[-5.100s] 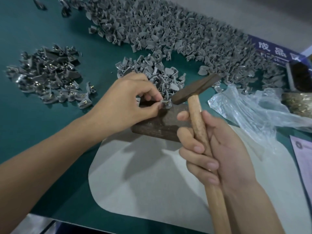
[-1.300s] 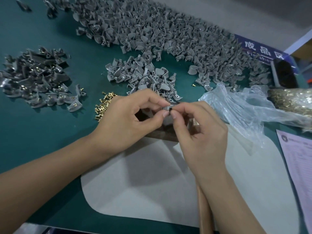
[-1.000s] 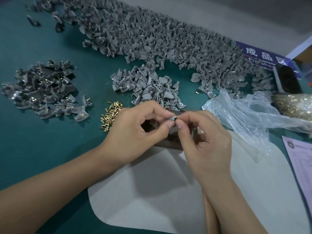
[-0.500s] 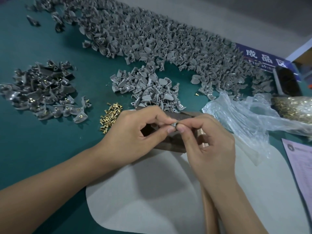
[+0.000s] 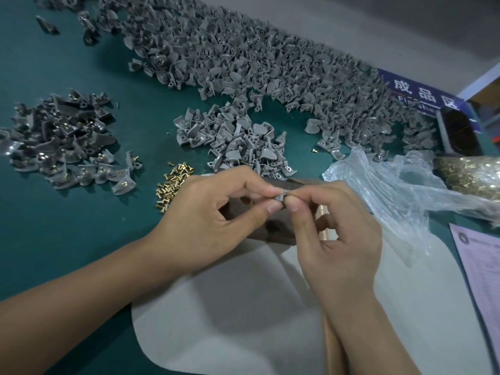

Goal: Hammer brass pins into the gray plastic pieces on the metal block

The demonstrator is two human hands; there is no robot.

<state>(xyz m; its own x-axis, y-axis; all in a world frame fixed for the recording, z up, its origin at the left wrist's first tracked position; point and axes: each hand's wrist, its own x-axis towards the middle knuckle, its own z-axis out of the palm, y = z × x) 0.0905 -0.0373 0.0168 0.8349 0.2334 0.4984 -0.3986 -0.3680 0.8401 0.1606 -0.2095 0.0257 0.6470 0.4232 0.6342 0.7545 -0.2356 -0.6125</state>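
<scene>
Both your hands meet over the metal block (image 5: 273,231) at the centre of the worktop (image 5: 54,228): your left hand (image 5: 213,220) pinches a gray plastic piece (image 5: 281,197) between thumb and forefinger, and your right hand (image 5: 338,234) closes its fingertips on the same piece, seemingly seating a pin, though the pin itself is hidden. The hammer (image 5: 334,345) lies under your right wrist, unheld. At nine o'clock sits a small heap of finished pieces (image 5: 62,144) showing brass; loose brass pins (image 5: 173,182) lie just left of your left hand. From twelve to two o'clock a far larger pile of unpinned pieces (image 5: 243,63) waits, so most work remains.
</scene>
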